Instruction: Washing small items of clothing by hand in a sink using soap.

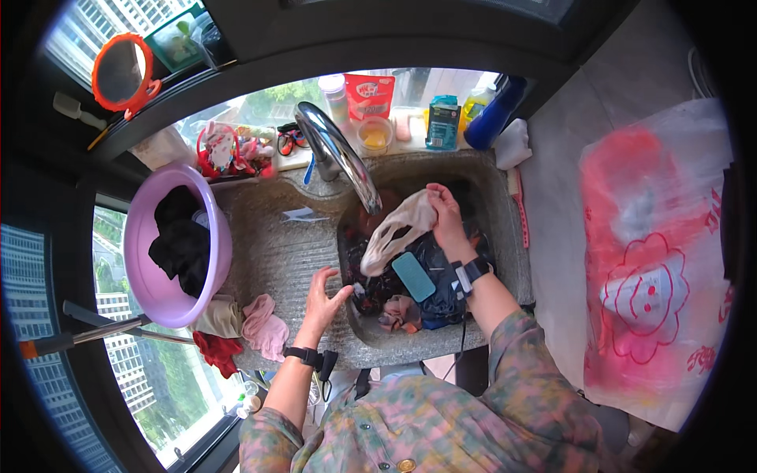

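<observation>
My right hand [447, 220] grips a wet, light beige cloth item [397, 232] by its upper end, above the sink basin. The item hangs down to the left with openings in it. My left hand [324, 301] is empty, fingers spread, over the ribbed stone washboard [284, 254] at the basin's left edge. Dark clothes [440, 272] lie in the basin, with a teal rectangular block [413, 277] on them and a pinkish-brown cloth [401, 313] near the front. The chrome faucet [343, 154] arches over the basin's back left part.
A purple basin [222, 236] holding black clothes stands at the left. Beige, pink [266, 327] and red cloths [217, 353] lie at the slab's front left corner. Bottles, a red pouch [369, 94] and a cup [374, 137] line the back ledge. A red-handled brush [520, 207] lies at the right rim.
</observation>
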### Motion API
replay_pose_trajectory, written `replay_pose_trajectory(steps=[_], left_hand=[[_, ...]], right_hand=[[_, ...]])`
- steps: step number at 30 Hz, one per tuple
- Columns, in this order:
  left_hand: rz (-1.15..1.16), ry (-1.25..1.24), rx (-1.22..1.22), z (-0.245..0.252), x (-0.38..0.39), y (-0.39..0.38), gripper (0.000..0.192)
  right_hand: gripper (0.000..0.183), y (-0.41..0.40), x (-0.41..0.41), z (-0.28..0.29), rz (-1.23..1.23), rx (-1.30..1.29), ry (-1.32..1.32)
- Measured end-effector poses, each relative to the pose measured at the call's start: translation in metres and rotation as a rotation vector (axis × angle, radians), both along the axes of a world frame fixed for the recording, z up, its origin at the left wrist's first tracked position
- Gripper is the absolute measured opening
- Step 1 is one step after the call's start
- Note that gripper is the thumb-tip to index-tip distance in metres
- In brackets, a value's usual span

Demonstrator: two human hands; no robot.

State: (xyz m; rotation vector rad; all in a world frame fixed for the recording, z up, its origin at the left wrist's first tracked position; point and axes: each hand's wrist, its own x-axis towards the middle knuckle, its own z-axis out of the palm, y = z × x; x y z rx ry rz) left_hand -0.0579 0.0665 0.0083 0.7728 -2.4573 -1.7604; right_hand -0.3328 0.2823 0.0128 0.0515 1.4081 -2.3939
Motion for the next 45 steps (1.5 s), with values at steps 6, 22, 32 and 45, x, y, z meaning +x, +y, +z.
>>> replay_pose_trajectory(steps=[6, 22, 32, 45], left_hand=[[-0.185, -0.165, -0.872, -0.025, 0.026, 0.013, 0.068], [-0.214, -0.24, -0.794, -0.026, 0.011, 0.014, 0.078], [-0.187, -0.254, -0.814, -0.022, 0.021, 0.002, 0.077], [-0.175, -0.31, -0.817, -0.021, 0.033, -0.006, 0.077]], right_hand=[[0.043, 0.037, -0.04, -0.101, 0.145, 1.178, 0.355], [0.038, 0.008, -0.034, -0.193, -0.08, 1.583, 0.392], [0.03, 0.014, -0.041, 0.074, 0.248, 0.277, 0.116], [0.03, -0.017, 0.004, -0.231, 0.348, 1.142, 0.502]])
